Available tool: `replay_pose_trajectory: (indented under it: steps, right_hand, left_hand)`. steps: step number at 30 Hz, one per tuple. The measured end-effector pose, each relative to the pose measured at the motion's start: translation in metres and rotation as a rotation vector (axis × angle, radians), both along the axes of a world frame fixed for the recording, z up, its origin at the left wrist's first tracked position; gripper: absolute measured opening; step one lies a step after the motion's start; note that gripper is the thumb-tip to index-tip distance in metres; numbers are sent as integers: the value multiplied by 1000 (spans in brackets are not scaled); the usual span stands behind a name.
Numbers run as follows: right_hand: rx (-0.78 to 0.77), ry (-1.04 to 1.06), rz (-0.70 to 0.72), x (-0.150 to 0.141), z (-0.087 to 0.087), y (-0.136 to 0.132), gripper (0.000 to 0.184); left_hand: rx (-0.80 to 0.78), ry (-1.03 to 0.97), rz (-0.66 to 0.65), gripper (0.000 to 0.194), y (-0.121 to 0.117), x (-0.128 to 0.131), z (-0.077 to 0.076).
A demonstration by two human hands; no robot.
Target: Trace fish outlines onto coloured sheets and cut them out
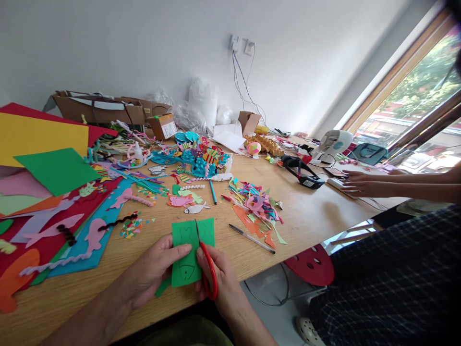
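Observation:
My left hand [155, 265] pinches the left edge of a green sheet of paper [186, 254], its thumb lying on top. Dark outlines of fish are drawn on the sheet. In my right hand [220, 274] are red-handled scissors [211, 274], their dark blade lying over the sheet and pointing away from me. My right fingers are wrapped round the handles, partly hidden. Below the sheet, a narrow green paper scrap [163, 287] lies by my left fingers. Just beyond are a white paper fish [196, 208] and a pink paper fish [180, 201].
Paper scraps [255, 204] are heaped right of centre, near a pen [252, 239]. Coloured sheets [54, 168] and cut fish cover the left side. A black headset [302, 172] stands farther right. Another person's hands [355, 182] rest by a keyboard, above a red stool [313, 265].

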State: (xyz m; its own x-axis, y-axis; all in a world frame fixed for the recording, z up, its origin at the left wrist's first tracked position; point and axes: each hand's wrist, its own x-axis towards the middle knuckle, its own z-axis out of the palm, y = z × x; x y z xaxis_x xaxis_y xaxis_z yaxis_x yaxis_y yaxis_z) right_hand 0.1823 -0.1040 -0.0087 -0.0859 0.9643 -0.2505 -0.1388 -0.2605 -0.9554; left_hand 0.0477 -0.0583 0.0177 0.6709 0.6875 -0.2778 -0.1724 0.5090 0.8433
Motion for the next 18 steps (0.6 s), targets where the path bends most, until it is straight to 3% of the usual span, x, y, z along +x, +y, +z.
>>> replay_pose_trajectory:
  steps: [5,10,15,18]
  right_hand:
    - [23,2,15,3,0,3,54]
    - [47,-154,21,33,9,8,47]
    - [185,-656,-64,66,19,9,26]
    - [205,-873,-59,71,22,3,20]
  left_hand:
    - [-36,66,60,33,1,-5,-3]
    - [34,187,73,35,13,-19,5]
    - [180,350,-98,36,30,-12,6]
    - [418,475,-260,30,39,5,1]
